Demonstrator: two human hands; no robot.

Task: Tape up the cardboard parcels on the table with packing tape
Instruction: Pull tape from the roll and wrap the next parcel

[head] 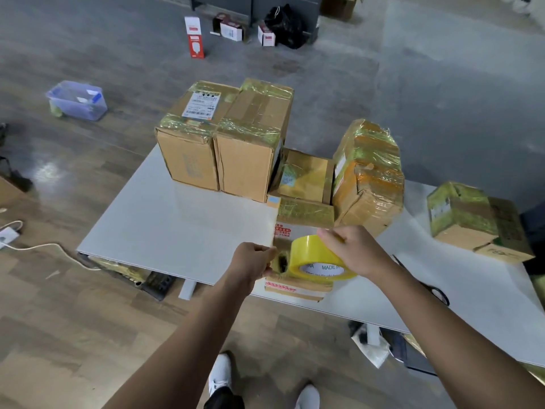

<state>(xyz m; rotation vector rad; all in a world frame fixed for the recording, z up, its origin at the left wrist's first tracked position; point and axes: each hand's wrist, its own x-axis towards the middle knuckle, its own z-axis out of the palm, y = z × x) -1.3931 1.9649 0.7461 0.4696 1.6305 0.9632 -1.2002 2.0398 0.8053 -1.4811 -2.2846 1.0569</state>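
Observation:
A small cardboard parcel [303,219] with red print lies at the near edge of the white table [177,225]. My right hand [354,249] grips a yellow roll of packing tape [317,259] just above the parcel. My left hand [253,258] pinches the free end of the tape at the parcel's left side. A short strip of tape stretches between the two hands. Behind stand two tall taped boxes [224,143], a low open box [306,178] and a heavily taped, dented box [368,175].
Another taped parcel [472,219] lies on the table at the far right, and black scissors [436,290] lie near its front edge. On the floor are a clear plastic bin [78,100], small red-and-white cartons [194,36], a black bag [284,26] and a white cable [44,246].

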